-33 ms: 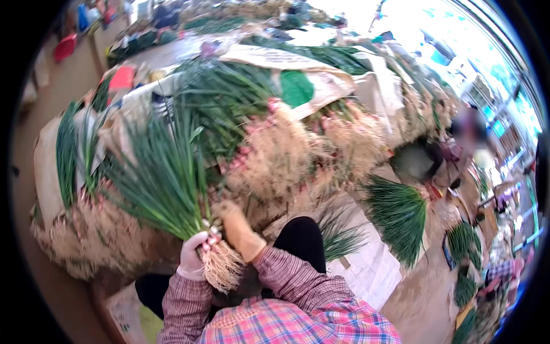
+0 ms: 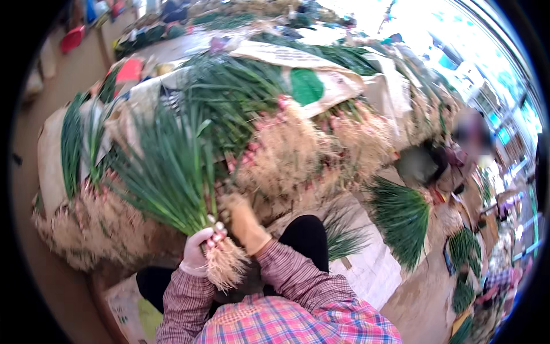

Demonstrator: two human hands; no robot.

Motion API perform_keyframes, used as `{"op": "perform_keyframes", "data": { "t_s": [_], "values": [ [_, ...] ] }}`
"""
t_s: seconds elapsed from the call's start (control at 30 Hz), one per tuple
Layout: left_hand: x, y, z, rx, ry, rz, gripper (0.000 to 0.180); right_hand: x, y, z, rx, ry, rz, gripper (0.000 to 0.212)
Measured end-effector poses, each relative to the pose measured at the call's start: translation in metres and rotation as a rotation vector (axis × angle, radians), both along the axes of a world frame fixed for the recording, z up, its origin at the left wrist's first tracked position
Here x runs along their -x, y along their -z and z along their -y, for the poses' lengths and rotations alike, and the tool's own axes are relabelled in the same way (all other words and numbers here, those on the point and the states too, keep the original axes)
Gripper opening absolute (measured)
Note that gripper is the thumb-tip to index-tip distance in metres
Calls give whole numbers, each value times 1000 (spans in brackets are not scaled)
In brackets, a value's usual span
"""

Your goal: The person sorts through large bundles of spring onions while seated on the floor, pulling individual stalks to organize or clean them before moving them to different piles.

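So the person's left hand [image 2: 196,252], in a pale glove, is gripping a bunch of green onions [image 2: 180,192] between the knees, fingers curling around it by the pinkish bulbs [image 2: 216,235]. The leaves are fanning up toward the big onion heap [image 2: 292,155], and the roots [image 2: 226,266] are dangling. The right hand [image 2: 243,223], tan glove, is hovering right by the bulbs; too blurry, can't tell what its fingers are doing. Looks like they're working the bulb end, which is probably calling for a steady left grip.
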State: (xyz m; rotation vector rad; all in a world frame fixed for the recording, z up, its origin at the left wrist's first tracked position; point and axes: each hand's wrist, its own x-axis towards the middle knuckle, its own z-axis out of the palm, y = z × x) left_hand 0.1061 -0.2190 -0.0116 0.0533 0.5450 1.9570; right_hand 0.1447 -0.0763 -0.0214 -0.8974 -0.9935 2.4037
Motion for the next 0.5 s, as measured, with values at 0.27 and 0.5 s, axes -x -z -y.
{"op": "perform_keyframes", "data": {
  "t_s": [0.27,0.5],
  "values": [
    [17,-16,16,42,-175,-106,29,-50,20,-20,-1573,-592,459,26],
    [14,-17,0,-184,39,101,48,7,-58,-140,-2087,272,905,13]
  ]
}}
